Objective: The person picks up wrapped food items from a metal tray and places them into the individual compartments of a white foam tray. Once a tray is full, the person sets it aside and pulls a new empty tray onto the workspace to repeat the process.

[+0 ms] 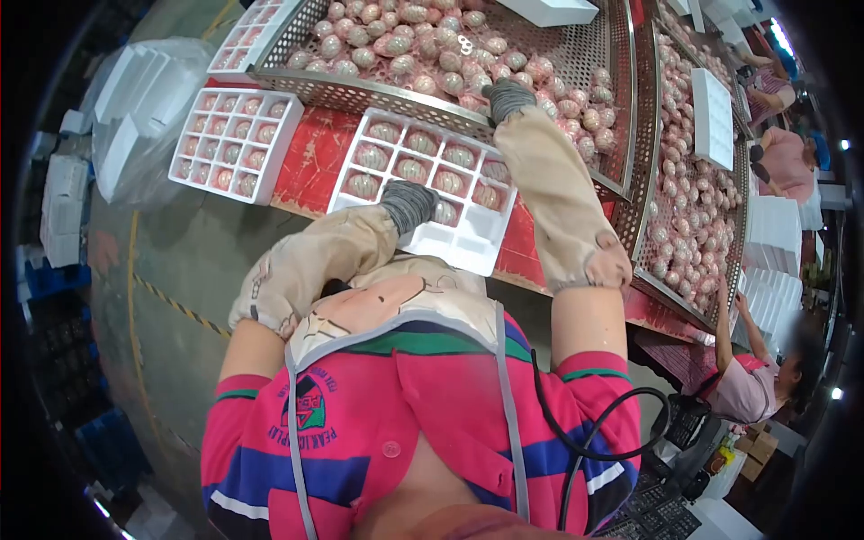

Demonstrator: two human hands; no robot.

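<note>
Person's left hand (409,205), grey-gloved with a beige oversleeve, rests over the near-left part of the white cell tray (468,236). Its fingers are curled downward and hidden, so whether this grip is closed on an egg cannot be told. The tray lies on the red tabletop (310,171) and serves as the reference point. The cells on its far side and middle each hold one pinkish egg (421,142); the row at its near edge looks empty. Judged roughly two-thirds filled, with the near row left to fill. Right hand (508,97), same glove and sleeve, reaches past the tray's far-right corner over the rim of the perforated metal trough (360,90). Its palm faces down among the loose eggs (405,40); the width of this grip cannot be made out either. Left of the tray, apart from it, sits a full tray (236,142) with every visible cell occupied. Beyond that, far-left of the reference tray, another filled tray (247,36) is partly cut off by the frame. Far right of the tray, a second trough (733,225) holds many more eggs, and two co-workers (783,162) (756,378) stand beside it.
</note>
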